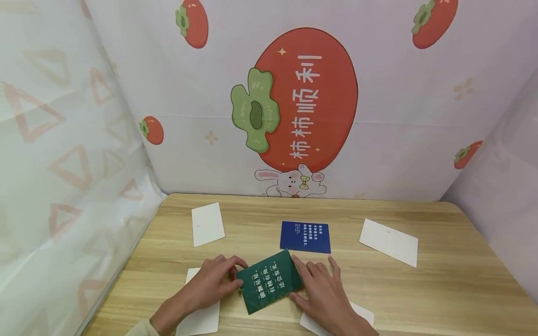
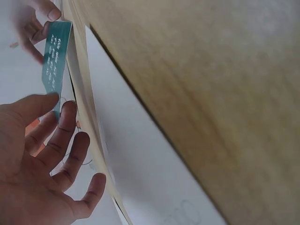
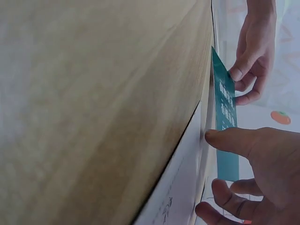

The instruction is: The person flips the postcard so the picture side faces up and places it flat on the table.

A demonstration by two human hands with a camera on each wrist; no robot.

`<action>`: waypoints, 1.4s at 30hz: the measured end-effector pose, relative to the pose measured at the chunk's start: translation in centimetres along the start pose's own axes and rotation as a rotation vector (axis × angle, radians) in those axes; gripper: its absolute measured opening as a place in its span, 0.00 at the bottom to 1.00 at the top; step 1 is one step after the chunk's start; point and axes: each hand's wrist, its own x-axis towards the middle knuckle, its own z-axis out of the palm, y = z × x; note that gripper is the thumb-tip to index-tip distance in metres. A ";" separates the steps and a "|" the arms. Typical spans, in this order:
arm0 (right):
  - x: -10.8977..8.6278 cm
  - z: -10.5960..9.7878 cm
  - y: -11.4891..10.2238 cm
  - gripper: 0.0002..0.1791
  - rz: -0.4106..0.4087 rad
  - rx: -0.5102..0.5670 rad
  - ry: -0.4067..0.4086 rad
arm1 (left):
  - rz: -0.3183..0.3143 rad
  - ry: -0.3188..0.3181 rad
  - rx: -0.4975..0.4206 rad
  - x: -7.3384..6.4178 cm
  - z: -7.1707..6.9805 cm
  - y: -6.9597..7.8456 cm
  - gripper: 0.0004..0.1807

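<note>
A green card [image 1: 269, 280] with white lettering is held slightly tilted between both hands, above the front part of the table. On its left short edge, the thumb and index finger of my left hand [image 1: 214, 281] pinch it. My right hand [image 1: 321, 294] grips the opposite edge between thumb and fingers, as the card [image 3: 225, 108] also shows in the right wrist view. In the left wrist view, the remaining fingers of the left hand [image 2: 51, 159] are spread apart and hold nothing. Just beyond the green card lies a blue card [image 1: 305, 236] with white writing.
White cards lie around the wooden table [image 1: 424, 303]: one at back left [image 1: 208, 225], one at back right [image 1: 389, 241]. Another white card [image 1: 203, 319] is partly under the left forearm, and one more white card [image 1: 363, 313] is partly hidden by the right hand. A patterned cloth [image 1: 378, 154] hangs behind.
</note>
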 end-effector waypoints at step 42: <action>1.0 -0.9 -0.7 0.38 -0.098 -0.137 -0.088 | 0.120 0.006 0.280 -0.6 0.3 -0.2 0.25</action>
